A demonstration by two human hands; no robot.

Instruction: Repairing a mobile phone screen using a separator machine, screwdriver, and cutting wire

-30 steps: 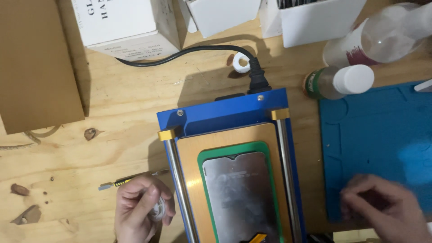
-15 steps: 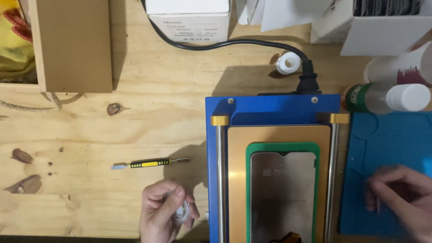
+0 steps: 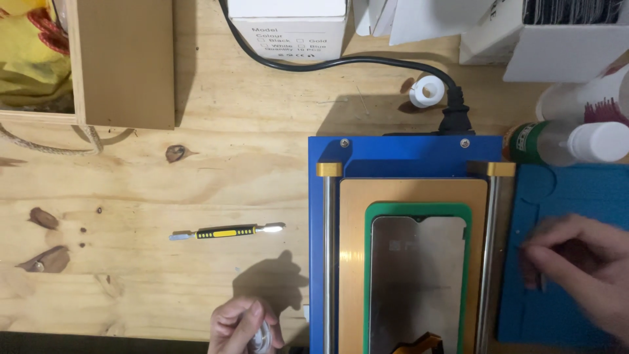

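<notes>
Where pale knotty wood formed the worktop (image 3: 196, 170), a small white object (image 3: 262, 339) was pinched in the left hand (image 3: 244, 326), its axis unclear; the right hand (image 3: 580, 262), fingers loosely curled, was rested on the blue mat (image 3: 576, 190).

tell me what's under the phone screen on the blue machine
The phone screen lies in a green mould on a tan plate of the blue machine. An orange flex shows at its lower end. What is directly beneath the glass is covered.
</notes>
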